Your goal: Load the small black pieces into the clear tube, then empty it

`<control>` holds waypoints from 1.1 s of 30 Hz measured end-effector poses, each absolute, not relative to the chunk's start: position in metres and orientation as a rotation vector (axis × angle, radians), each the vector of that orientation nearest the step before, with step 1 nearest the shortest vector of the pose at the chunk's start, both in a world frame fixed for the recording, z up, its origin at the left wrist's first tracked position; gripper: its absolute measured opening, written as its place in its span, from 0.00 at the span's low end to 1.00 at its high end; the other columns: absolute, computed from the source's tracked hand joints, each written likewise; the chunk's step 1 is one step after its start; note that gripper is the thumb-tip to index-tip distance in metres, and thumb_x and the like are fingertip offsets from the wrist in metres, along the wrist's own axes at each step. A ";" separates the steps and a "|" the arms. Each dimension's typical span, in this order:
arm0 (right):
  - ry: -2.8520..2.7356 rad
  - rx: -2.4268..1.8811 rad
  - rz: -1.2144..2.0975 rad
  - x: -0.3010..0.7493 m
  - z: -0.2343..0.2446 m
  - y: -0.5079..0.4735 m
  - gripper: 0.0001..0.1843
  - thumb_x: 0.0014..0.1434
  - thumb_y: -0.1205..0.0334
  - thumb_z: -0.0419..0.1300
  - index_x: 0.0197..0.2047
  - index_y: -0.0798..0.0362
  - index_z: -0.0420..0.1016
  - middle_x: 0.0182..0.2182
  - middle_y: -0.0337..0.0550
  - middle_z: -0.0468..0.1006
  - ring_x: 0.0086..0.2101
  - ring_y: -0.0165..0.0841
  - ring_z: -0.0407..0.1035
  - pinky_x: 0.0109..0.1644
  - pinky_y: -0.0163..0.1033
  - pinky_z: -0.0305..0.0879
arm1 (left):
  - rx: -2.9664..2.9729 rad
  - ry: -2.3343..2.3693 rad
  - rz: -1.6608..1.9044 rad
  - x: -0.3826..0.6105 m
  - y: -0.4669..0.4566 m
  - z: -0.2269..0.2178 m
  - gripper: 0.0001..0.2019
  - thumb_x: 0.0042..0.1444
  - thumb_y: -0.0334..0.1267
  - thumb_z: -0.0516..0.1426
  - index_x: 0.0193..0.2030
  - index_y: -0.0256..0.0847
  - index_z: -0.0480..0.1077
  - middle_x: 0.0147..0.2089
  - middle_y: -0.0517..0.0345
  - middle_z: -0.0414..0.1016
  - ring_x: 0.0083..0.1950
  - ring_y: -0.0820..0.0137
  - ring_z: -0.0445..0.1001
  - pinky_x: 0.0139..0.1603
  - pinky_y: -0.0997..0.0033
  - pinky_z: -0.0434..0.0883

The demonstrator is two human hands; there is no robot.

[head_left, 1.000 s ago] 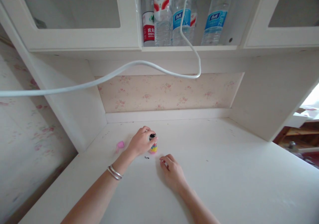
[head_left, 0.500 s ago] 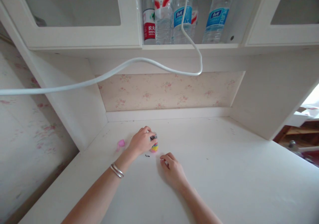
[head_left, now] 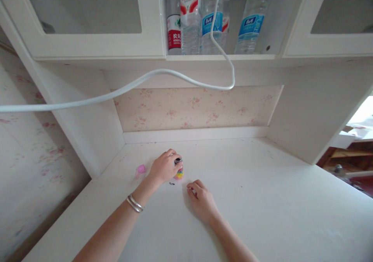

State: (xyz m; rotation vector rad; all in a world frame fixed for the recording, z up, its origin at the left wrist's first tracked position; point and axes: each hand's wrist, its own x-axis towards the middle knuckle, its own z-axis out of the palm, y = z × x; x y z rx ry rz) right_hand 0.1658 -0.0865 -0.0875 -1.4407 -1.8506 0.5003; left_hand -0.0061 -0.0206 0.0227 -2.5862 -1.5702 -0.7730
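Note:
My left hand (head_left: 163, 167) is curled around a small multicoloured object with a black top (head_left: 178, 169) standing on the white desk (head_left: 262, 200). A silver bangle sits on that wrist. My right hand (head_left: 201, 200) rests on the desk just right of it, fingers curled inward and pinched together; I cannot make out anything in them. A tiny black piece (head_left: 171, 183) lies on the desk between the two hands.
A small pink object (head_left: 140, 170) lies left of my left hand. Several water bottles (head_left: 190, 17) stand on the shelf above, between glass-door cabinets. A white cable (head_left: 151, 77) hangs across the alcove. The desk's side panels close in left and right.
Both hands stay where they were. Only the camera has shifted slightly.

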 end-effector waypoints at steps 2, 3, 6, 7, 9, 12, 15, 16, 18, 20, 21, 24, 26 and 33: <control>-1.851 -1.446 0.506 0.166 -0.088 -0.086 0.15 0.64 0.58 0.46 0.40 0.48 0.74 0.39 0.40 0.73 0.29 0.27 0.67 0.34 0.31 0.58 | -2.593 -1.569 -0.774 -0.006 -0.022 0.022 0.11 0.58 0.44 0.54 0.43 0.47 0.74 0.48 0.60 0.71 0.47 0.69 0.71 0.49 0.72 0.67; -1.851 -1.447 0.507 0.166 -0.088 -0.086 0.15 0.64 0.58 0.46 0.40 0.48 0.74 0.39 0.40 0.73 0.29 0.27 0.67 0.34 0.31 0.58 | -2.593 -1.569 -0.777 -0.007 -0.022 0.022 0.11 0.58 0.44 0.54 0.43 0.47 0.74 0.48 0.60 0.71 0.47 0.69 0.72 0.49 0.72 0.67; -1.852 -1.449 0.504 0.166 -0.088 -0.086 0.15 0.64 0.58 0.46 0.40 0.48 0.74 0.39 0.40 0.73 0.29 0.27 0.67 0.35 0.32 0.58 | -2.576 -1.569 -0.819 -0.007 -0.024 0.022 0.11 0.58 0.45 0.53 0.44 0.48 0.73 0.48 0.60 0.71 0.46 0.70 0.72 0.47 0.73 0.67; -1.852 -1.447 0.504 0.166 -0.088 -0.086 0.15 0.64 0.59 0.46 0.40 0.48 0.74 0.39 0.40 0.73 0.29 0.27 0.67 0.35 0.32 0.58 | -2.567 -1.568 -0.845 -0.008 -0.024 0.023 0.11 0.59 0.45 0.53 0.44 0.48 0.73 0.48 0.60 0.71 0.46 0.70 0.72 0.47 0.73 0.68; -1.847 -1.441 0.507 0.166 -0.088 -0.086 0.15 0.64 0.59 0.47 0.40 0.49 0.74 0.39 0.41 0.73 0.30 0.28 0.68 0.35 0.32 0.59 | -2.540 -1.569 -0.919 -0.011 -0.025 0.023 0.12 0.60 0.45 0.52 0.45 0.47 0.72 0.49 0.60 0.71 0.45 0.71 0.72 0.46 0.73 0.68; -1.840 -1.433 0.514 0.166 -0.088 -0.086 0.15 0.64 0.58 0.46 0.39 0.49 0.74 0.39 0.41 0.73 0.32 0.28 0.69 0.36 0.31 0.59 | -2.509 -1.592 -1.067 -0.020 -0.029 0.020 0.13 0.62 0.46 0.50 0.44 0.46 0.72 0.47 0.59 0.71 0.41 0.72 0.72 0.44 0.73 0.68; -1.841 -1.429 0.515 0.166 -0.088 -0.086 0.15 0.64 0.58 0.46 0.39 0.49 0.74 0.38 0.40 0.73 0.32 0.28 0.69 0.37 0.32 0.60 | -2.546 -1.660 -1.163 -0.032 -0.038 0.001 0.14 0.63 0.44 0.47 0.42 0.44 0.71 0.43 0.58 0.72 0.35 0.73 0.71 0.40 0.73 0.68; -1.844 -1.426 0.514 0.166 -0.088 -0.086 0.15 0.64 0.58 0.47 0.39 0.49 0.74 0.38 0.40 0.73 0.32 0.28 0.69 0.37 0.32 0.60 | -2.575 -1.693 -1.143 -0.035 -0.042 -0.008 0.13 0.63 0.43 0.47 0.42 0.44 0.71 0.42 0.58 0.72 0.35 0.73 0.71 0.39 0.73 0.68; -1.849 -1.426 0.519 0.166 -0.089 -0.086 0.14 0.64 0.58 0.47 0.39 0.48 0.74 0.38 0.40 0.73 0.32 0.28 0.69 0.37 0.32 0.60 | -2.648 -1.759 -1.030 -0.041 -0.050 -0.031 0.12 0.62 0.41 0.48 0.41 0.44 0.72 0.42 0.57 0.72 0.38 0.70 0.72 0.41 0.72 0.68; -1.847 -1.431 0.529 0.166 -0.089 -0.085 0.14 0.64 0.58 0.47 0.39 0.48 0.74 0.37 0.40 0.73 0.32 0.28 0.69 0.37 0.32 0.60 | -2.729 -1.816 -0.897 -0.044 -0.057 -0.053 0.11 0.58 0.38 0.52 0.45 0.44 0.72 0.46 0.56 0.72 0.45 0.68 0.71 0.46 0.71 0.67; -1.845 -1.434 0.533 0.166 -0.089 -0.085 0.14 0.64 0.58 0.47 0.39 0.48 0.74 0.37 0.40 0.73 0.31 0.28 0.69 0.37 0.32 0.60 | -2.721 -1.852 -0.854 -0.044 -0.059 -0.061 0.12 0.57 0.37 0.53 0.46 0.44 0.72 0.46 0.55 0.72 0.47 0.67 0.71 0.48 0.70 0.67; -1.844 -1.444 0.533 0.165 -0.089 -0.085 0.15 0.64 0.57 0.47 0.38 0.49 0.74 0.37 0.41 0.74 0.31 0.29 0.69 0.36 0.32 0.60 | -2.702 -1.859 -0.761 -0.041 -0.062 -0.075 0.12 0.57 0.35 0.52 0.46 0.44 0.72 0.47 0.54 0.71 0.50 0.66 0.69 0.51 0.69 0.65; -1.846 -1.454 0.526 0.165 -0.088 -0.086 0.16 0.64 0.57 0.46 0.38 0.49 0.74 0.37 0.42 0.74 0.31 0.29 0.69 0.36 0.32 0.60 | -2.692 -1.879 -0.738 -0.038 -0.061 -0.075 0.10 0.58 0.34 0.50 0.42 0.43 0.72 0.45 0.55 0.71 0.48 0.67 0.69 0.48 0.70 0.65; -1.856 -1.458 0.491 0.163 -0.087 -0.088 0.17 0.64 0.55 0.46 0.37 0.49 0.75 0.36 0.43 0.74 0.30 0.31 0.69 0.36 0.34 0.61 | -2.686 -1.924 -0.783 -0.040 -0.061 -0.073 0.10 0.62 0.34 0.47 0.38 0.41 0.69 0.43 0.55 0.72 0.45 0.67 0.71 0.45 0.71 0.64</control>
